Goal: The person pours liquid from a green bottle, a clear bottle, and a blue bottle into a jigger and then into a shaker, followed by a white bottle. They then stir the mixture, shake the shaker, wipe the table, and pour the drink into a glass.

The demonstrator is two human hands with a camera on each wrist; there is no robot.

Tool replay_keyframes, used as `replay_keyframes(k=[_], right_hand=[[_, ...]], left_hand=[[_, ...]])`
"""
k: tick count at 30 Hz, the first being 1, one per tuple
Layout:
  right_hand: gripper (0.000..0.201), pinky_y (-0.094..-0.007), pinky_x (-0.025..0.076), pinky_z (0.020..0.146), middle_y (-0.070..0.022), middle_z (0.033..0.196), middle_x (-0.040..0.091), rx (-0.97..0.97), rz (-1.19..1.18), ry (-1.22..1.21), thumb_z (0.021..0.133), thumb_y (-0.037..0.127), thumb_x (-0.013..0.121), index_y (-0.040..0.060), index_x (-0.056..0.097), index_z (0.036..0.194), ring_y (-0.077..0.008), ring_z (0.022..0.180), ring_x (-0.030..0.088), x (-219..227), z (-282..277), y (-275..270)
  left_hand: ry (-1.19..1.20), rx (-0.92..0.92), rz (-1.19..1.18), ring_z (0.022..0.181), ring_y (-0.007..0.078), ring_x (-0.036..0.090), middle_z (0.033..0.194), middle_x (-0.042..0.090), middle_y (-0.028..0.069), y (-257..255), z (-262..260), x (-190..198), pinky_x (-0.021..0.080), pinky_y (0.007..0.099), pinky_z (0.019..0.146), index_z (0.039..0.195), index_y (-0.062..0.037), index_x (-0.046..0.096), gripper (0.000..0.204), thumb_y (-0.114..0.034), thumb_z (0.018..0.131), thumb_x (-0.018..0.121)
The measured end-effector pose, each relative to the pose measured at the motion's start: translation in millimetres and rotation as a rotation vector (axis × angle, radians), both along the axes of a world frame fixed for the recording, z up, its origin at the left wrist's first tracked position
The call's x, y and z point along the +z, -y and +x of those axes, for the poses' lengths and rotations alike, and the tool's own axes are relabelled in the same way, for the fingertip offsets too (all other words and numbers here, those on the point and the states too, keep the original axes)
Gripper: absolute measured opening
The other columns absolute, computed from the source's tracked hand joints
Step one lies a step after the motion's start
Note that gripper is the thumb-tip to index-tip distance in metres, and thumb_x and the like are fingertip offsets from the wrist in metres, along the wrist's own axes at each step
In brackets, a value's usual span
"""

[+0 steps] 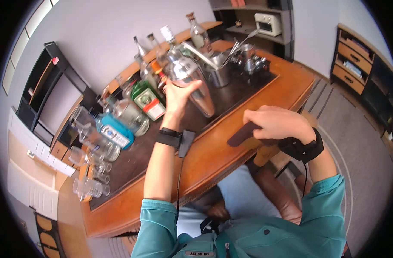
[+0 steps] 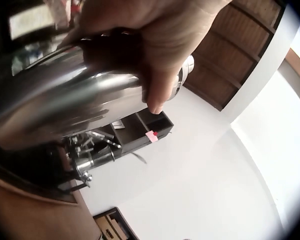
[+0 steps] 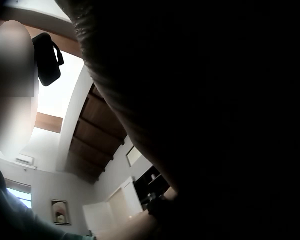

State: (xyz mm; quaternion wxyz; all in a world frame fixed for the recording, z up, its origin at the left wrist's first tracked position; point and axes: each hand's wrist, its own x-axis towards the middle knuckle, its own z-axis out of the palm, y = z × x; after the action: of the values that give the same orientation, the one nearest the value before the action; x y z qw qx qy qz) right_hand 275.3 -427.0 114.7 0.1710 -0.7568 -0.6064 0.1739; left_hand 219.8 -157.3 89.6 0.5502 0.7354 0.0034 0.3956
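Now the left hand (image 1: 179,92) wraps its fingers and thumb around the upper body of a metal shaker (image 1: 192,84), which stands over the dark mat (image 1: 243,88) on the wooden counter (image 1: 231,148). The shaker's long axis tilts, its cap toward 11 o'clock and its base toward 5 o'clock in the head view. The left wrist view shows the same grip from below, a thumb (image 2: 157,92) pressed across the shiny wall of the shaker (image 2: 65,100).

The right hand (image 1: 278,124) lies well apart, at about 4 o'clock from the shaker, resting on the counter's near edge with curled fingers over a dark flat object (image 1: 243,134); whether it grips that object I cannot tell. The right wrist view is too dark to help.

So the left hand is the nearer one, already on the shaker. Bottles (image 1: 140,101) crowd at 9 o'clock from it, and a steel bucket of bar tools (image 1: 220,73) sits at 2 o'clock.
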Motion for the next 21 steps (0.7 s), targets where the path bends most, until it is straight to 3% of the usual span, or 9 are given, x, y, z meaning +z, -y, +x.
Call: replay_keyframes(k=[2, 4, 6, 8, 11, 14, 15, 19, 21], right_hand=[[0.023, -0.0404, 0.044, 0.065, -0.016, 0.072, 0.059, -0.199, 0.065, 0.084, 0.071, 0.009, 0.053, 0.0031, 0.052, 0.093, -0.0341, 0.072, 0.057, 7, 26, 16], [0.019, -0.0406, 0.045, 0.066, -0.0165, 0.073, 0.06, -0.241, 0.213, 0.227, 0.072, 0.011, 0.055, 0.0049, 0.054, 0.091, -0.0337, 0.075, 0.058, -3, 54, 26], [0.017, -0.0405, 0.045, 0.068, -0.0169, 0.076, 0.06, -0.375, 0.242, 0.251, 0.074, 0.013, 0.058, 0.0049, 0.055, 0.089, -0.0336, 0.078, 0.058, -4, 74, 31], [0.015, -0.0392, 0.045, 0.071, -0.0174, 0.078, 0.061, -0.41, 0.261, 0.253, 0.075, 0.013, 0.059, 0.0045, 0.057, 0.087, -0.0339, 0.081, 0.058, -10, 97, 32], [0.016, -0.0375, 0.046, 0.072, -0.0176, 0.081, 0.061, -0.372, 0.482, 0.166, 0.076, 0.012, 0.057, 0.0038, 0.059, 0.09, -0.0326, 0.083, 0.059, -27, 130, 27], [0.017, -0.0288, 0.045, 0.071, -0.0101, 0.079, 0.061, -0.397, 0.656, -0.169, 0.08, 0.011, 0.055, -0.0004, 0.058, 0.092, -0.0185, 0.077, 0.059, -42, 150, 19], [0.017, -0.0265, 0.044, 0.071, -0.007, 0.08, 0.059, -0.46, 0.638, -0.338, 0.081, 0.011, 0.054, -0.0011, 0.057, 0.092, -0.0132, 0.077, 0.055, -46, 156, 18], [0.02, -0.0309, 0.045, 0.073, -0.0129, 0.084, 0.062, -0.514, 0.477, -0.156, 0.079, 0.014, 0.056, -0.0003, 0.057, 0.093, -0.0217, 0.079, 0.059, -91, 198, 23], [0.021, -0.0362, 0.045, 0.074, -0.0168, 0.089, 0.062, -0.634, 0.19, 0.245, 0.076, 0.015, 0.058, 0.0013, 0.057, 0.092, -0.03, 0.085, 0.059, -98, 197, 25]], left_hand=[[0.044, 0.038, 0.005, 0.069, 0.0102, 0.058, 0.08, 0.062, 0.0028, -3, 53, -21, 0.047, 0.0253, 0.065, 0.092, 0.0004, 0.059, 0.033, -0.011, 0.066, 0.075], [0.103, 0.023, -0.019, 0.072, 0.0118, 0.06, 0.081, 0.063, 0.0047, 4, 90, -32, 0.048, 0.0252, 0.068, 0.092, 0.0013, 0.058, 0.035, -0.01, 0.065, 0.076], [0.08, 0.039, -0.05, 0.077, 0.0142, 0.061, 0.084, 0.063, 0.0084, 13, 107, -33, 0.048, 0.0262, 0.073, 0.098, 0.0031, 0.052, 0.045, -0.01, 0.063, 0.078], [0.01, -0.018, -0.151, 0.091, 0.0177, 0.055, 0.098, 0.055, 0.0137, 25, 112, -25, 0.045, 0.0286, 0.081, 0.105, 0.0058, 0.04, 0.068, -0.016, 0.057, 0.083], [-0.009, -0.019, -0.149, 0.092, 0.0184, 0.055, 0.099, 0.055, 0.014, 34, 110, -17, 0.046, 0.0284, 0.081, 0.106, 0.0065, 0.039, 0.069, -0.015, 0.057, 0.083], [-0.048, 0.018, -0.046, 0.096, 0.0223, 0.056, 0.103, 0.054, 0.0173, 7, 130, -34, 0.045, 0.0306, 0.083, 0.109, 0.0072, 0.036, 0.078, -0.02, 0.054, 0.084], [-0.071, 0.093, 0.02, 0.097, 0.024, 0.056, 0.104, 0.054, 0.0189, 2, 133, -38, 0.045, 0.0317, 0.084, 0.11, 0.0075, 0.035, 0.082, -0.023, 0.053, 0.085], [-0.099, 0.195, 0.057, 0.1, 0.0281, 0.054, 0.106, 0.052, 0.0223, 6, 132, -44, 0.043, 0.0343, 0.087, 0.114, 0.0078, 0.031, 0.094, -0.031, 0.048, 0.086], [-0.059, 0.153, 0.071, 0.104, 0.0291, 0.051, 0.11, 0.05, 0.0233, 6, 132, -45, 0.042, 0.0351, 0.089, 0.117, 0.0077, 0.029, 0.098, -0.031, 0.046, 0.086]])
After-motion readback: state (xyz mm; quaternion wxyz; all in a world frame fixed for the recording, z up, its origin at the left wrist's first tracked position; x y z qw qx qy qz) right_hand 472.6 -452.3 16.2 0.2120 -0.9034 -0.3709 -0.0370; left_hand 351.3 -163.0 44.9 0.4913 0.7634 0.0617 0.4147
